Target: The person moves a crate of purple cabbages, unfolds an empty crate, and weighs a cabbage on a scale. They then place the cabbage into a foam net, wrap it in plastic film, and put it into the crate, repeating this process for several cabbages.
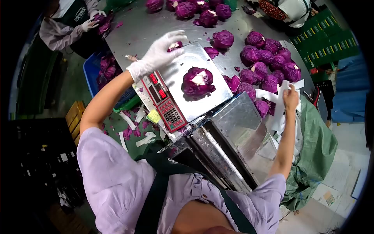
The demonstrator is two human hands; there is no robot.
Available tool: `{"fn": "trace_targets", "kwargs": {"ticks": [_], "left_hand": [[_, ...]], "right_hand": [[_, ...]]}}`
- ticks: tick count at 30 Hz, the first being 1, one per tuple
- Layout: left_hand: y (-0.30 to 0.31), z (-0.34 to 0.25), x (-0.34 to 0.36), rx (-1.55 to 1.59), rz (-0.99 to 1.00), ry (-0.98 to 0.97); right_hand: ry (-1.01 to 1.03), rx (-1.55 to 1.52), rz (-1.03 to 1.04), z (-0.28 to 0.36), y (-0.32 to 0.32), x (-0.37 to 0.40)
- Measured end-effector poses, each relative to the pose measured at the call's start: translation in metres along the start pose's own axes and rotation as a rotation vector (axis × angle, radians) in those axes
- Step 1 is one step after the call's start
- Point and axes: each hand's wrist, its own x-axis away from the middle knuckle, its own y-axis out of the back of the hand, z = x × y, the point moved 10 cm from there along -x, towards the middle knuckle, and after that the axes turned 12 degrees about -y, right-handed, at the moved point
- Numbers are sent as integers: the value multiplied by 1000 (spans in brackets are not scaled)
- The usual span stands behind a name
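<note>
My left hand (163,52), in a white glove, is held over the upper left of the weighing scale (212,78) with its fingers stretched out and nothing in its grip. A red cabbage (198,82) with a pale cut patch rests on the scale's metal plate. Part of another purple piece (175,46) shows beside my left fingers. Off to the right, my bare right hand (290,98) is closed on white sheet material (279,117), whose exact kind I cannot make out. Red digits glow on the scale's control panel (166,102).
Several red cabbages (269,58) are heaped right of the scale, with others (194,9) at the table's far edge. A metal wrapping-type machine (226,148) stands in front of me. A blue crate (90,74) holds purple leaves. Co-workers stand at upper left (72,27) and upper right (292,11).
</note>
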Motion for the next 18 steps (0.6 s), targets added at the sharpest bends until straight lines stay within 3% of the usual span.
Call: {"fn": "trace_targets", "kwargs": {"ticks": [1, 2, 3, 5, 6, 7, 10, 11, 12, 13, 14, 16, 17, 18], "left_hand": [[12, 17, 6, 107, -70, 59], [25, 25, 10, 9, -72, 56], [37, 32, 15, -89, -73, 51], [53, 54, 27, -87, -104, 90], [57, 75, 35, -107, -101, 186], [59, 98, 44, -124, -96, 283], [54, 154, 53, -42, -46, 423], [46, 171, 57, -19, 24, 497], [37, 184, 55, -5, 60, 522], [31, 187, 52, 3, 53, 524], [19, 188, 46, 59, 91, 527], [-9, 199, 34, 218, 118, 557], [-27, 210, 28, 319, 107, 582], [-43, 220, 19, 366, 100, 581]], "right_hand": [[79, 98, -97, 3, 27, -3], [39, 80, -147, 22, 77, 3], [87, -7, -204, 25, 114, 2], [-39, -227, -328, 34, 200, 15], [20, -194, -443, 27, 234, 20], [-68, -326, -499, 13, 263, 27], [-94, -638, -494, 23, 330, 64], [-264, -549, -485, 6, 339, 74], [-175, -911, -455, 4, 342, 81], [-242, -1018, -421, -28, 337, 79], [-450, -1152, -327, -61, 319, 77], [-436, -1455, 10, -80, 264, 71], [-388, -1560, 249, -76, 227, 69], [-540, -1446, 327, -2, 211, 84]]}}
